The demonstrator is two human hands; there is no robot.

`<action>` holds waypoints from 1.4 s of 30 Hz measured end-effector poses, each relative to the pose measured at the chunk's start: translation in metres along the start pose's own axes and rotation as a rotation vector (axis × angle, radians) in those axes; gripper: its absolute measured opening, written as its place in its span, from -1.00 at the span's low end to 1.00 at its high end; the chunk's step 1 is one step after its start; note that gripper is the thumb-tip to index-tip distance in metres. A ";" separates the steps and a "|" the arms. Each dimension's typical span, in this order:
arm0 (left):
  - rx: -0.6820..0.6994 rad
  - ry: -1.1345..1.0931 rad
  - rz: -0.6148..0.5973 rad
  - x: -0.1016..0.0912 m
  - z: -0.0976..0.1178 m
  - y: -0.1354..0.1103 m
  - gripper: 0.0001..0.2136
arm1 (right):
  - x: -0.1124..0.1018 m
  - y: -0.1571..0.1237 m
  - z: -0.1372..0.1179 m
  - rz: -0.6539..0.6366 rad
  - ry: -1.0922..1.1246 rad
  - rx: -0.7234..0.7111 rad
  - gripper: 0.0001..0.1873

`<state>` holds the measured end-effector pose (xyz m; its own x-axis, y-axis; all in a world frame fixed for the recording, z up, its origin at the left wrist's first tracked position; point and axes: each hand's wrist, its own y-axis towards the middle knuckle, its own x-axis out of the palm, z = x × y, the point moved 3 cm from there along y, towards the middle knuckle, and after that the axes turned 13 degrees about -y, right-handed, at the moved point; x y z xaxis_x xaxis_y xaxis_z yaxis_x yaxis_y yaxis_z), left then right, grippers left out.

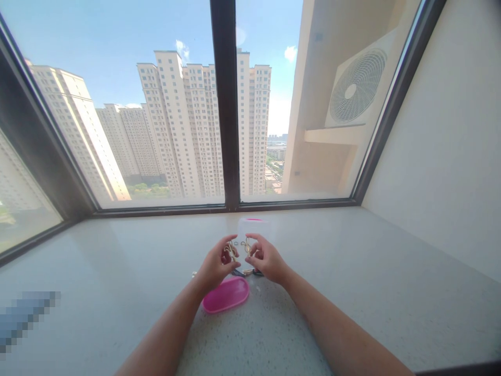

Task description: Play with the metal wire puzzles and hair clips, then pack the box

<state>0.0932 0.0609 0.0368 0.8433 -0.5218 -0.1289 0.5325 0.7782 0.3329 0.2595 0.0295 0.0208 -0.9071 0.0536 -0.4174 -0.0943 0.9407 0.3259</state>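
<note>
My left hand (216,265) pinches a gold-coloured curled metal piece (230,251) between thumb and fingertips. A similar gold-coloured curled metal piece (247,247) is gripped upright in my right hand (269,259), thumb below and index finger above. The two pieces are held side by side, a small gap apart. A pink oblong tray (226,296) lies just below my left hand, partly covered by it. Between and beneath the hands lies a dark-handled tool (258,272), mostly hidden, so its kind is unclear.
Behind my hands stands a translucent box (266,225) with a pink part on top. The pale speckled sill (250,344) runs up to a dark window frame (230,206). A white wall (442,156) rises at right; a blurred bluish patch (23,318) is at left.
</note>
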 end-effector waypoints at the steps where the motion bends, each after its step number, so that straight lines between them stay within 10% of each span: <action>1: -0.002 -0.003 0.001 0.000 -0.001 0.000 -0.42 | 0.000 0.000 0.000 -0.004 -0.008 0.000 -0.40; 42: 0.042 0.236 0.060 -0.002 -0.002 0.002 -0.42 | -0.003 -0.002 -0.006 -0.055 -0.096 -0.013 -0.37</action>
<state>0.0928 0.0638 0.0361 0.8697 -0.3752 -0.3206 0.4815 0.7876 0.3846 0.2599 0.0249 0.0269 -0.8572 0.0345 -0.5138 -0.1487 0.9386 0.3112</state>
